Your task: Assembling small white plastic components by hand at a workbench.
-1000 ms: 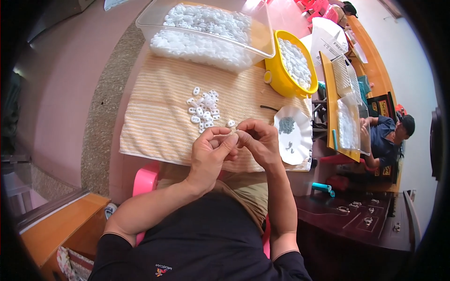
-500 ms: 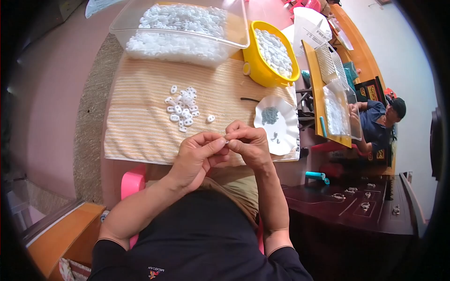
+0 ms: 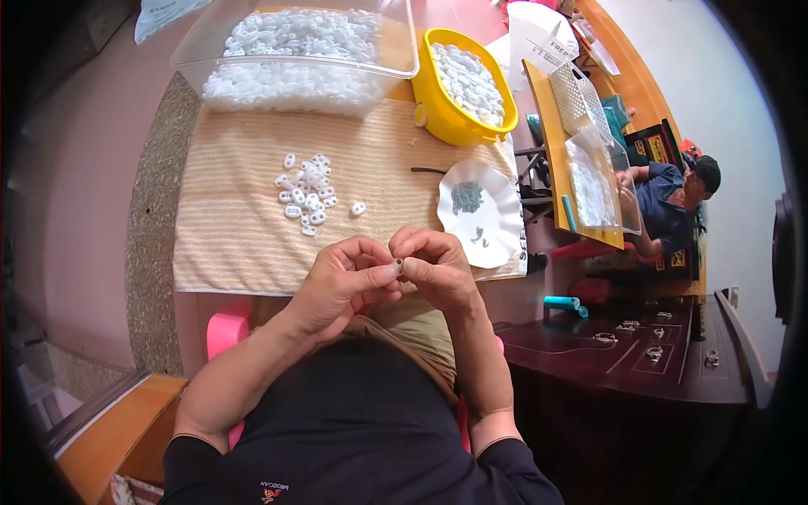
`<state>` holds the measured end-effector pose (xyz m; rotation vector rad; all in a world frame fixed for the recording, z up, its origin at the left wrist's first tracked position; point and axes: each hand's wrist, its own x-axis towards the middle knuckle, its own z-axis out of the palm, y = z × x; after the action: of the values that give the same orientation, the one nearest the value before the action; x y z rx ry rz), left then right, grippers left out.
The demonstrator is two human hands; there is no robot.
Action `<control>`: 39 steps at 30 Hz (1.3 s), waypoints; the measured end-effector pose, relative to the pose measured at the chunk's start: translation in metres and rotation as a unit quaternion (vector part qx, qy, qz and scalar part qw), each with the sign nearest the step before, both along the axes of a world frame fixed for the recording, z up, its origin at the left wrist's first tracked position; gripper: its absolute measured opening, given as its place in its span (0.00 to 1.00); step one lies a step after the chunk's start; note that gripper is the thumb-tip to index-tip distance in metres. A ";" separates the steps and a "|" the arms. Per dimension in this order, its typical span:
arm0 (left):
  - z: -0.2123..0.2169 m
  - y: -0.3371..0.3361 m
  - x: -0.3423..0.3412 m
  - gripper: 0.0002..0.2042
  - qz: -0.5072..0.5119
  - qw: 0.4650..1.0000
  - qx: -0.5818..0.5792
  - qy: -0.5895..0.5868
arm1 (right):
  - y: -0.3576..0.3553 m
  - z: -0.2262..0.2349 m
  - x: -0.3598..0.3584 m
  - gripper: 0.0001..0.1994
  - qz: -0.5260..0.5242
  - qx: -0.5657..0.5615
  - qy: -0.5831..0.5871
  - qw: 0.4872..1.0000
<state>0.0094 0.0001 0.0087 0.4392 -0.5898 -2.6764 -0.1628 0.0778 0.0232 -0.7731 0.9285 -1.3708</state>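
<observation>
My left hand (image 3: 343, 276) pinches a small white plastic piece (image 3: 398, 262) with a dark spot on it, between thumb and fingers. Against it press the closed fingertips of my right hand (image 3: 439, 268); whatever they hold is too small and covered to make out. Beyond my hands lies a loose pile of white oval pieces with two holes (image 3: 307, 192), and one single piece (image 3: 358, 209) sits apart from it. Right of the pile, a white wavy-edged plate (image 3: 497, 227) carries a heap of tiny grey-green parts (image 3: 468, 198) and a few loose ones.
A striped cloth (image 3: 227, 236) covers the table. At its far side stand a clear bin (image 3: 198, 71) and a yellow tub (image 3: 438, 114), both full of white pieces. A thin black strip (image 3: 427, 170) lies by the plate. A co-worker (image 3: 665, 206) sits at another table on the right.
The view has shifted, so the table things appear slightly further left. Between my fingertips, the white piece with its dark spot now shows more plainly. My hands stay together.
</observation>
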 end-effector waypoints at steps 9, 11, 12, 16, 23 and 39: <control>0.003 0.003 -0.002 0.10 0.010 0.999 0.002 -0.031 | 0.028 0.019 -0.043 0.04 -0.155 0.066 0.352 0.921; -0.001 0.003 -0.003 0.10 0.010 1.000 0.002 -0.027 | 0.032 0.020 -0.060 0.05 -0.206 0.085 0.444 0.868; -0.001 0.004 -0.004 0.10 0.012 1.000 0.003 -0.029 | 0.036 0.014 -0.075 0.05 -0.222 0.082 0.506 0.830; -0.003 0.004 -0.005 0.08 0.018 0.999 -0.003 -0.035 | 0.039 0.018 -0.095 0.05 -0.202 0.093 0.636 0.739; -0.005 0.004 -0.006 0.08 0.013 0.998 -0.015 -0.051 | 0.043 0.022 -0.094 0.08 -0.136 0.068 0.717 0.680; -0.003 0.005 -0.006 0.07 0.021 0.998 -0.007 -0.052 | 0.021 0.027 -0.094 0.06 -0.004 0.075 0.805 0.589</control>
<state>0.0038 0.0047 0.0062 0.5824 -0.6210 -2.6212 -0.2567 0.0983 0.0498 -1.9008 2.3466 -0.1600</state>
